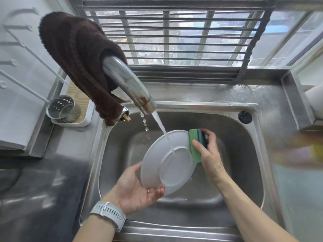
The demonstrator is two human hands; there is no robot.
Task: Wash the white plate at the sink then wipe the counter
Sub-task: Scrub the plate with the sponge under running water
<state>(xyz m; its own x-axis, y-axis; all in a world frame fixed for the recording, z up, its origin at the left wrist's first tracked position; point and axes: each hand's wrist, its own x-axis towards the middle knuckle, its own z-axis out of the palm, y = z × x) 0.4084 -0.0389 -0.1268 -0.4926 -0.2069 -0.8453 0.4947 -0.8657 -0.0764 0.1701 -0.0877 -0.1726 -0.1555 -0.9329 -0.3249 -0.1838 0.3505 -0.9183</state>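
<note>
Gripping white plate (167, 158), left hand (138, 189) fingers hidden, blurred counter (297, 154)

Two bare forearms reach forward, both hands closed in a grip.

The left hand (138, 187) is turned palm up, fingers curled around the lower rim of the white plate (167, 159), thumb along its edge (a pale watch band circles that wrist, a ring shows on one finger). The right hand (208, 151) pinches the green sponge (195, 145) between thumb and fingers, wrist bent inward.
</note>
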